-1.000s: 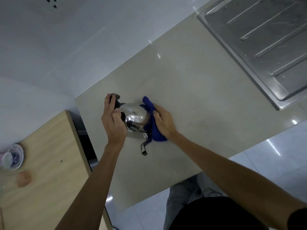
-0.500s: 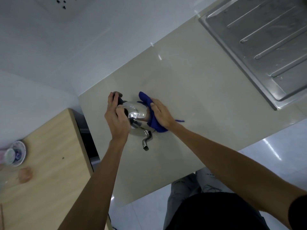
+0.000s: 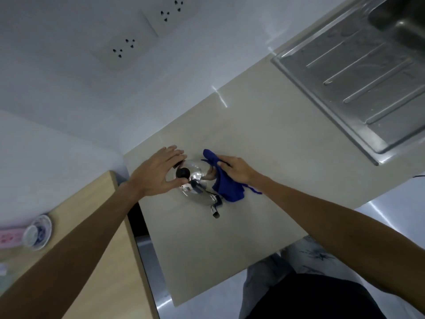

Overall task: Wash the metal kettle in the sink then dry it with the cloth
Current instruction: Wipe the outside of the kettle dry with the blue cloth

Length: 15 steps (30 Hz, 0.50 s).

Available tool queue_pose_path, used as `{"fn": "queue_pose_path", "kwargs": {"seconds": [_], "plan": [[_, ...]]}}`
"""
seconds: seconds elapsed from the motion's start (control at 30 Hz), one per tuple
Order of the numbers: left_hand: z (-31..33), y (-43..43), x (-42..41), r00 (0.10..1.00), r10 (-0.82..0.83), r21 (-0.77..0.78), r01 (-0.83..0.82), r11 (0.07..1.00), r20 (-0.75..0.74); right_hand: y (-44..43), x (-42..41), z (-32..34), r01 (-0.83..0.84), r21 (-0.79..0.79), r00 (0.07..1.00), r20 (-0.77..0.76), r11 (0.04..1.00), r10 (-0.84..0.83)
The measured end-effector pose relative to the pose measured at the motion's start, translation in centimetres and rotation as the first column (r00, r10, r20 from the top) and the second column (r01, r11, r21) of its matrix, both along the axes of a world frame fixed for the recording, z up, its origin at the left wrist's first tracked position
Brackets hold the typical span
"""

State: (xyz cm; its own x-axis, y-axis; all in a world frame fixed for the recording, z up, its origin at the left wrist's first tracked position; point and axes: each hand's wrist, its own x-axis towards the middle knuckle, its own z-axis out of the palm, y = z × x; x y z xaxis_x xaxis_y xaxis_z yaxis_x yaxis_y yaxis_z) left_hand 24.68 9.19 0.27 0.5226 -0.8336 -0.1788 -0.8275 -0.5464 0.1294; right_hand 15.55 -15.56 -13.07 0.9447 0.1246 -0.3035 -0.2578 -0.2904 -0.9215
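The kettle (image 3: pixel 195 180) is seen standing on the beige counter (image 3: pixel 264 162), well to the left of the sink (image 3: pixel 358 72) and close to the counter's left edge. Its black lid knob (image 3: pixel 182 173) is in plain view on top, and its spout (image 3: pixel 215 209) is pointed toward the near edge of the counter. The left hand (image 3: pixel 156 174) is laid against the left side of the kettle, fingers spread and extended past the far side, thumb tucked just below the knob; the palm is flat rather than clenched, and a firm grasp cannot be confirmed. On the kettle's right side, the blue cloth (image 3: pixel 226 183) is gripped by the right hand (image 3: pixel 236 169), bunched between the fingers and pressed up against the shiny body, with a loose corner trailing onto the counter beside the spout. Left of the kettle, past a dark gap, a wooden table (image 3: pixel 96 226) is seen, and a small blue-patterned dish (image 3: pixel 38 232) is set near its left end. On the wall behind the kettle, two white sockets (image 3: pixel 124 48) are mounted.
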Motion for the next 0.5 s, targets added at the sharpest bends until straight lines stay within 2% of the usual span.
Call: {"fn": "queue_pose_path", "kwargs": {"seconds": [0.13, 0.23, 0.37, 0.5], "plan": [[0.7, -0.4, 1.2, 0.991, -0.119, -0.045, 0.121, 0.992, 0.058, 0.0, 0.0, -0.2, 0.017, 0.059, 0.999, -0.033, 0.998, -0.015], [0.7, -0.8, 0.8, 0.998, -0.054, -0.053, 0.055, 0.997, 0.020, 0.0, -0.3, 0.0, 0.130, 0.175, 0.990, -0.081, 0.976, -0.117], [0.6, -1.5, -1.2, 0.993, 0.120, -0.071, -0.118, 0.990, 0.022, -1.0, -0.8, -0.5, 0.360, 0.474, 0.929, -0.263, 0.803, -0.261], [0.7, -2.3, -3.0, 0.953, 0.298, -0.032, -0.297, 0.954, 0.047, -2.2, -1.8, -1.1, 0.473, 0.613, 0.880, -0.362, 0.633, -0.307]]}}
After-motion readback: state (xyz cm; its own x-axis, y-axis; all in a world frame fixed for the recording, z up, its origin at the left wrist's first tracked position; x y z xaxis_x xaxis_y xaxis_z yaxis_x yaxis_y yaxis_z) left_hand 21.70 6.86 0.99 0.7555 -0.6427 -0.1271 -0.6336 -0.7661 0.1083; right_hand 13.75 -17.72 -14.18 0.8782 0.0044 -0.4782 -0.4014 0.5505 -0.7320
